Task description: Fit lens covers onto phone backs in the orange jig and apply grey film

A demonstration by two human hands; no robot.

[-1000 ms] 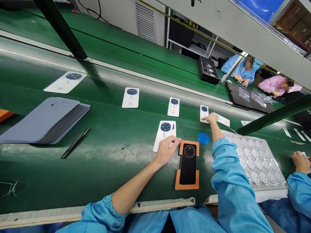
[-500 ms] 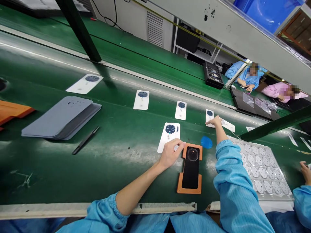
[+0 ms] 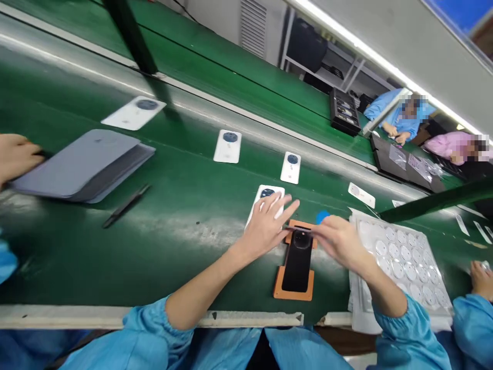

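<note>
In front of me an orange fixture (image 3: 293,294) lies on the green bench, with a black phone-shaped piece (image 3: 297,272) in it that has a round camera area at its top. My right hand (image 3: 342,241) pinches a thin phone back panel (image 3: 302,229), seen almost edge-on over the fixture's upper end. My left hand (image 3: 265,226) has its fingers spread, the thumb side close to the panel's left end; whether it touches is unclear. Beneath the left hand are white phone back panels (image 3: 252,209), partly covered. A blue round piece (image 3: 322,216) shows behind my right hand.
White panels (image 3: 227,146) lie spaced along the bench. At left are a stack of grey sheets (image 3: 77,164), a co-worker's hand (image 3: 17,156) and black tweezers (image 3: 126,205). A clear tray (image 3: 408,257) of round parts stands right, near another co-worker's hand (image 3: 481,280).
My right hand has come back from the far right row with a panel, to above the fixture. My left hand's fingers have spread. A co-worker's hand has appeared at left.
</note>
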